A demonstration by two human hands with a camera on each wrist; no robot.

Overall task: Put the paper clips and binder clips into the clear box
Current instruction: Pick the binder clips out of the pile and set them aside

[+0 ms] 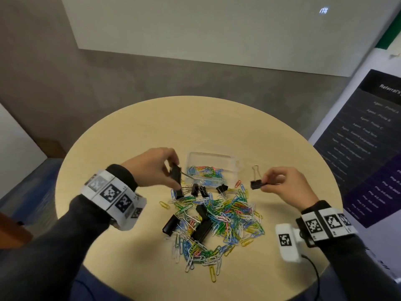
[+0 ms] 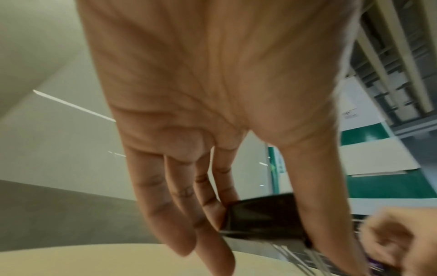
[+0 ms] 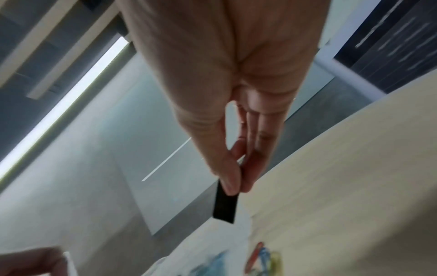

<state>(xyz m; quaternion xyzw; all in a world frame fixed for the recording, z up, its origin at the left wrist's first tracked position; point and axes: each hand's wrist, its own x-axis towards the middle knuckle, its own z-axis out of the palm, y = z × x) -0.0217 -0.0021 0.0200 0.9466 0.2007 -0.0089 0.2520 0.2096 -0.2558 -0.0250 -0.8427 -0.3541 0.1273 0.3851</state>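
A: Left hand (image 1: 152,168)?

B: Up off the round surface (image 1: 134,131), just left of the clear box (image 1: 211,157). Grip clamped on a big black binder clip (image 1: 176,175), thumb one side, fingers other; wire handles poke twd the box. Left wrist view shows same clip (image 2: 262,218) betw thumb & fingertips.

A: Right hand (image 1: 282,183)?

B: Right of box, also raised. Grip pinched together on a small black binder clip (image 1: 256,184), one wire handle sticking up. Right wrist view: thumb & fingers squeeze the clip (image 3: 225,207), blurry.

A: Box?

B: Open, sits at far side of the pile, w/ a layer of colored paper clips (image 1: 206,172) inside already. No binder clip in it that I can see.

A: Rest of the stuff?

B: Big heap of loose paper clips (image 1: 227,218) mid-surface, near side of box. Several black binder clips (image 1: 201,229) lie in & on the heap, few small ones just by the box's near wall. Stray clips round the edges.

A: Anything else?

B: Marker bands on both wrists, dark poster (image 1: 368,137) far right.
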